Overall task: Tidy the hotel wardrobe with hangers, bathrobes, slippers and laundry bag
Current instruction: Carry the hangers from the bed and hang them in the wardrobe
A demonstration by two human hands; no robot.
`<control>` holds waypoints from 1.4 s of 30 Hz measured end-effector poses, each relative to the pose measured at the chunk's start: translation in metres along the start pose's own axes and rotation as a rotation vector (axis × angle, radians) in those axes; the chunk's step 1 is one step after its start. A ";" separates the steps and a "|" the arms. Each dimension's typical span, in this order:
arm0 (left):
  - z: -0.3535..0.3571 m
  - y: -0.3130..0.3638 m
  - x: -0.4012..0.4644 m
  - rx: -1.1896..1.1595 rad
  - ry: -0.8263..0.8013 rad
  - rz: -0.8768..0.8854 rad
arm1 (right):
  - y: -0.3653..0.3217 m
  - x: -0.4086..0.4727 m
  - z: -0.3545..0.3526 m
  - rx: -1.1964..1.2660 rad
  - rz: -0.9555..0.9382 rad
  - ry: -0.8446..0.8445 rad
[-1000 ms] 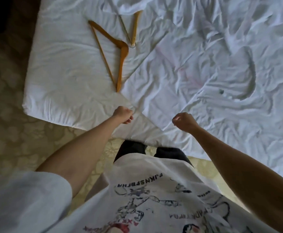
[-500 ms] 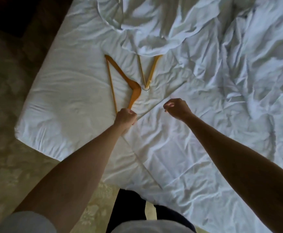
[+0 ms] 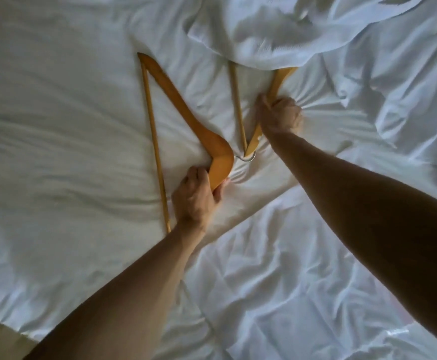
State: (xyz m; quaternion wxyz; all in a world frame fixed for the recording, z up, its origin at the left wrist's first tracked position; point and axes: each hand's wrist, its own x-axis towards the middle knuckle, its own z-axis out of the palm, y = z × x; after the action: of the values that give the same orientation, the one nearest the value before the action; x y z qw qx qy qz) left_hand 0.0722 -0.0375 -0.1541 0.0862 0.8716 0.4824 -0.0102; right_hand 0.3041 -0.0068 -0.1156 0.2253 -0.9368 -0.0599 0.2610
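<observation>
Here, two wooden hangers lie flat on the bed sheet point(image 3: 56, 157). Near hanger point(image 3: 186, 110): fully in view, left of the far one, its metal hook point(image 3: 243, 157) touching that hanger's lower tip. Left hand point(image 3: 195, 198) clenched round the near hanger's shoulder, just below the bend. Far hanger point(image 3: 277, 81): upper part hidden under a rumpled white cloth point(image 3: 277, 32). Right hand point(image 3: 281, 115) grasps its sloping arm, fingers curled, knuckles pressing the sheet into radiating creases
</observation>
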 end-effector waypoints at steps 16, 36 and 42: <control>-0.023 -0.006 -0.008 -0.252 -0.104 -0.129 | 0.063 -0.047 -0.039 0.343 0.019 -0.200; -0.038 -0.031 -0.169 -0.277 -0.125 -0.293 | 0.256 -0.258 -0.044 0.673 0.322 -0.087; -0.139 -0.018 -0.189 -0.574 -0.334 -0.348 | 0.196 -0.324 -0.139 0.872 0.191 -0.234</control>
State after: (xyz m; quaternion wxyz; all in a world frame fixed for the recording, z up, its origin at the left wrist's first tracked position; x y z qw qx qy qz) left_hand -0.0528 -0.1647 -0.0006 0.4014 0.7033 0.5860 -0.0312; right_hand 0.0972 -0.3107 0.0509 0.5650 -0.7202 0.1170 0.3852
